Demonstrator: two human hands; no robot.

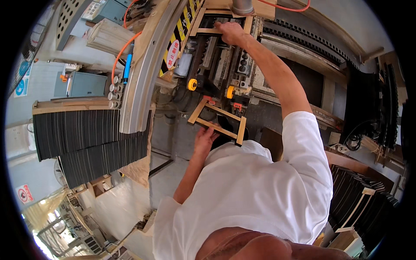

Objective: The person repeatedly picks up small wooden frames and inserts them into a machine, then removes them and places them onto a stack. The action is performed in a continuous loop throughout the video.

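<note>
My left hand [203, 138] grips the near edge of a small light wooden frame [216, 120], held tilted in front of a dark machine [216, 65]. My right arm reaches far forward, and my right hand [229, 32] closes on the rail of a second wooden frame [207, 30] lying on the machine's top bed. My white shirt fills the lower middle and hides whatever is below the near frame.
A tall stack of thin black panels [86, 138] stands at left and another [364, 203] at right. A curved grey metal guard [143, 73] with a yellow-black striped strip runs beside the machine. Two yellow knobs [192, 84] face me. An orange hose [123, 45] loops at upper left.
</note>
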